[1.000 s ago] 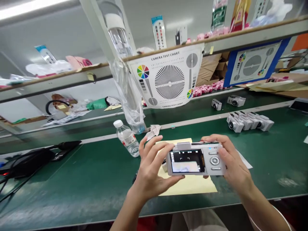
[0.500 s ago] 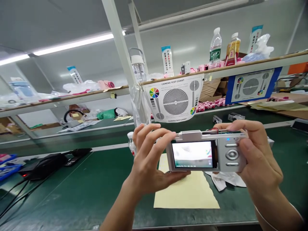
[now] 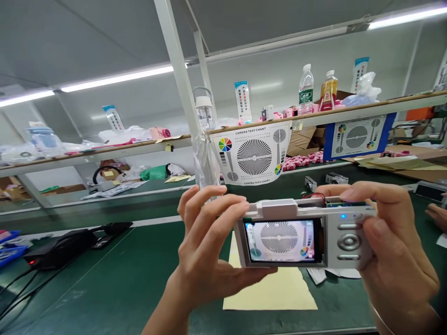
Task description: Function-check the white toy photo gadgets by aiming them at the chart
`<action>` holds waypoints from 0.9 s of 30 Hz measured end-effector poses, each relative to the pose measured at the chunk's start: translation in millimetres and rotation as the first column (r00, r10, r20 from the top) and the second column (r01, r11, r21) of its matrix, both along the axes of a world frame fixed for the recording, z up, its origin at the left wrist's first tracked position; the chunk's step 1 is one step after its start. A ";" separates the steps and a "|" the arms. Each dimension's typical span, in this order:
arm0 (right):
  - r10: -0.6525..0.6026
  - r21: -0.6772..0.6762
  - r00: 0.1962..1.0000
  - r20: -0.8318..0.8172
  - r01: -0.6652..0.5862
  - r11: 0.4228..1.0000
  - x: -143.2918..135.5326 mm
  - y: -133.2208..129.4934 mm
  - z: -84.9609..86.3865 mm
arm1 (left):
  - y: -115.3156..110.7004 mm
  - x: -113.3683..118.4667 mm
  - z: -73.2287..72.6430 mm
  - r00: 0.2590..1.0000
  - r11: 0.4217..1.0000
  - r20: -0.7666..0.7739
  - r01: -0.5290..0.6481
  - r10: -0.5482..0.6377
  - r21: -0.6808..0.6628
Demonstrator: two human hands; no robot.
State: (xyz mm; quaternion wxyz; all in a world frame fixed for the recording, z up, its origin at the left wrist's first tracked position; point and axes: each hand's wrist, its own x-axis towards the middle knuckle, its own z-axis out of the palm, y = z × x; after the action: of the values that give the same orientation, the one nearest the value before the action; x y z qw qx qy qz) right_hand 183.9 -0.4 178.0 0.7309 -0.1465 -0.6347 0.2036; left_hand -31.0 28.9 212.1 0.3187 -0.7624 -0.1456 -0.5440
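A silver camera (image 3: 349, 253) with an open top edge, red wires and a lit blue light is held level between my hands. My left hand (image 3: 209, 246) grips its left end, thumb below and fingertips at the top edge. Around the right end, my right hand (image 3: 394, 246) has its thumb beside the buttons and a forefinger on top. The screen (image 3: 279, 239) shows the round line pattern of the test chart (image 3: 254, 156), which hangs from the shelf beyond. Beneath the camera lies a yellow sheet (image 3: 272, 293) on the green table.
Two cameras (image 3: 337, 178) stand farther back. A black device (image 3: 59, 249) with cables lies at the left, beside blue trays (image 3: 10, 253). Bottles (image 3: 306, 90) stand on the shelf (image 3: 366, 109). Another person's hand (image 3: 438, 216) shows at the right edge.
The held camera has moved slightly right and down in view. Its screen now shows the chart's round pattern more fully and clearly. Another person's hand has appeared at the right.
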 end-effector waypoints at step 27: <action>-0.078 -0.111 0.978 -0.193 0.058 0.992 -21.6 -18.4 15.6 | -12.3 5.3 9.2 0.997 0.994 0.014 -0.074 0.073 0.084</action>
State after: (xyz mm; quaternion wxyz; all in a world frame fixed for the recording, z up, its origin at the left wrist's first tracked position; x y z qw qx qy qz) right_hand 162.3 -18.9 193.6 0.7881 -0.1853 -0.5422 0.2250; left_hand -25.8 16.6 221.2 0.3697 -0.7394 -0.1523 -0.5417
